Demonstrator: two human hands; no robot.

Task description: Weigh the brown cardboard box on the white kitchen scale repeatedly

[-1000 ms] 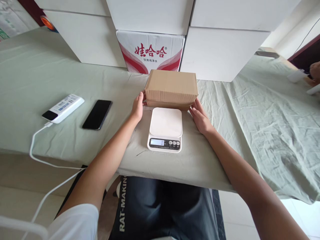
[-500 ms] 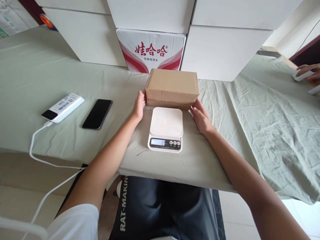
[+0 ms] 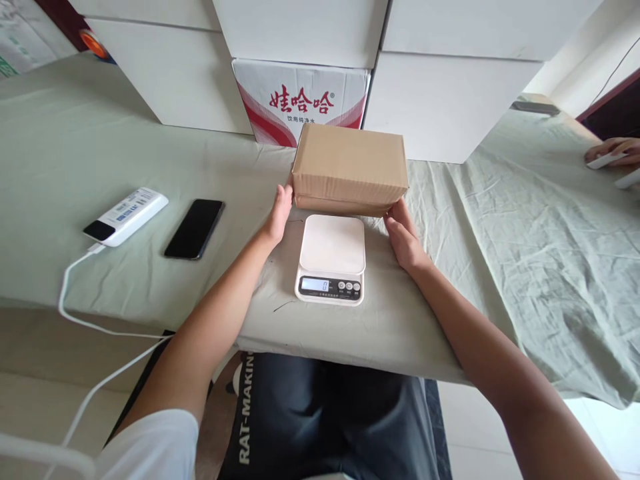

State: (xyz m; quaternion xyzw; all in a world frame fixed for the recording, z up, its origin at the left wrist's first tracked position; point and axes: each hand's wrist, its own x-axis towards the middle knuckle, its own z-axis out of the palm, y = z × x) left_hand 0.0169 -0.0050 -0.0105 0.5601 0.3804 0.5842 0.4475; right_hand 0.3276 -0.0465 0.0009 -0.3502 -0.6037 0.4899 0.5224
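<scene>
Between my two hands is a brown cardboard box (image 3: 350, 160), just behind a white digital kitchen scale (image 3: 333, 247). My left hand (image 3: 280, 213) grips the box's left side, its thumb up. At the lower right corner, my right hand (image 3: 404, 233) holds the box, with some fingers hidden behind and beneath it. The box looks slightly raised and tilted, its right end nearer the camera. Nothing rests on the scale's platform, and its lit display reads 0.
To the left lie a black phone (image 3: 194, 229) and a white power bank (image 3: 127, 217) with a white cable (image 3: 65, 293). White boxes (image 3: 440, 107) and a red-and-white printed carton (image 3: 305, 93) stand behind. At far right, another person's hand (image 3: 617, 150) holds a white object.
The cardboard box has risen a little off the cloth and shifted slightly right, covering more of the printed carton. Both hands stay on it. The other person's hand has moved slightly.
</scene>
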